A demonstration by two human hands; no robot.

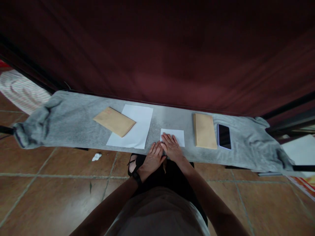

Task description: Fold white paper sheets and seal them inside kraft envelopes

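Note:
A small white piece of paper (pixel 180 136), which looks folded, lies near the front edge of the grey cloth. My right hand (pixel 171 146) rests flat on its left part, fingers stretched out. Just left of it, my left hand (pixel 154 156) lies flat at the cloth's edge, its fingertips beside the paper's lower left corner and close to my right hand. Whether the left fingertips touch the paper, I cannot tell. Further left are a large white sheet (pixel 140 126) and, partly on top of it, brown envelopes (pixel 114 121). A stack of brown envelopes (pixel 205 131) stands to the right.
The narrow bench is covered by a grey cloth (pixel 73 123). A phone (pixel 224 136) with a purple edge lies right of the envelope stack. Behind the bench hangs a dark red curtain (pixel 157 65). A crumpled white scrap (pixel 96 157) lies on the tiled floor (pixel 73 193).

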